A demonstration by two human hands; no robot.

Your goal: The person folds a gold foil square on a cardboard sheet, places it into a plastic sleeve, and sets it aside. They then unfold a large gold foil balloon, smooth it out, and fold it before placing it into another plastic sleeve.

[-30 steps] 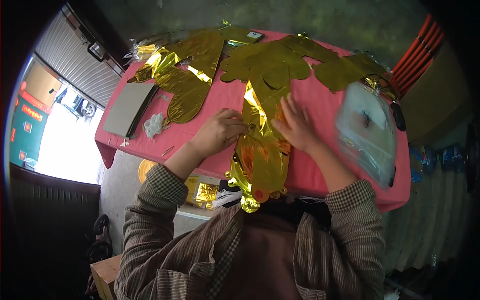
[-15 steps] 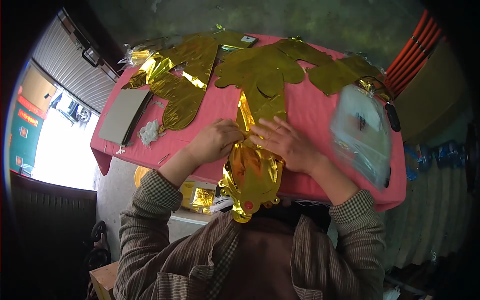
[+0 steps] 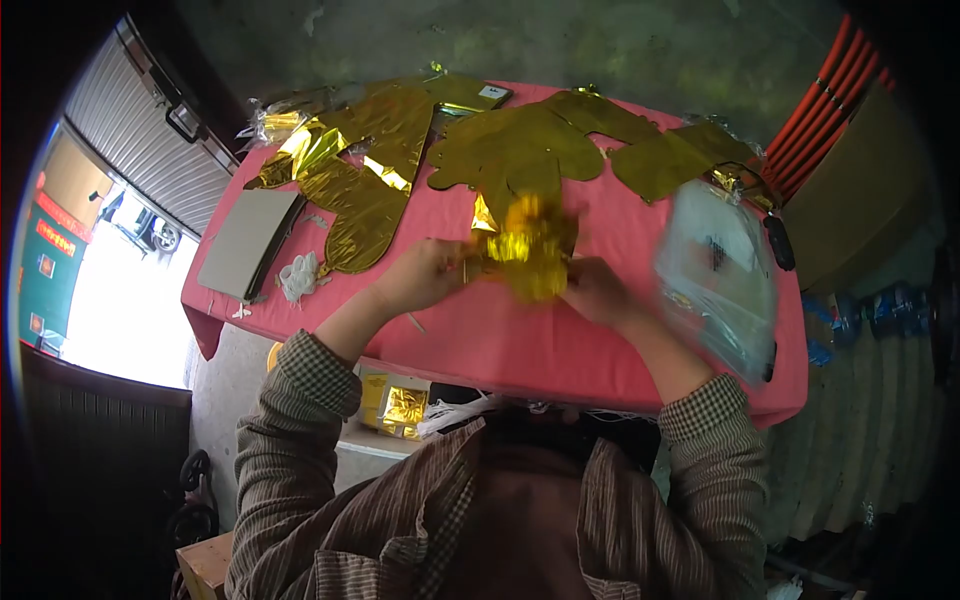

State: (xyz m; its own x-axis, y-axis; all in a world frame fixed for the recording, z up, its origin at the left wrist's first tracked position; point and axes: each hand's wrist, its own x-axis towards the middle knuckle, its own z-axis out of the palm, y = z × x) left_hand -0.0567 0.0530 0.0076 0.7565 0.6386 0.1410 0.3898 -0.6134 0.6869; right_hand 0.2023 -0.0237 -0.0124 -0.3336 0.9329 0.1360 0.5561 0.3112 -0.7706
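Note:
Above the pink-covered table (image 3: 345, 305), a gold foil balloon (image 3: 530, 262), flat and crumpled, is blurred by motion between my hands. My left hand (image 3: 428, 273) is closed on its left side with the fingers pinched. At its right edge, my right hand (image 3: 597, 290) is also closed, gripping the foil. Just beyond the hands lies a wide, flat gold foil balloon (image 3: 510, 145) with a rounded, scalloped outline. Further left rests another flat gold foil balloon (image 3: 365, 225), shiny and wrinkled.
A grey flat box (image 3: 245, 245) and a bundle of white ties (image 3: 298, 278) lie at left. At right are a clear plastic bag (image 3: 718, 285) and another gold foil piece (image 3: 680, 160). Below the front edge sits an open box (image 3: 385, 430) holding gold packets.
The foil balloon's near end, which hung toward my body, has been lifted and flipped up away from me. My right hand's spread fingers have closed on its right edge and moved slightly right.

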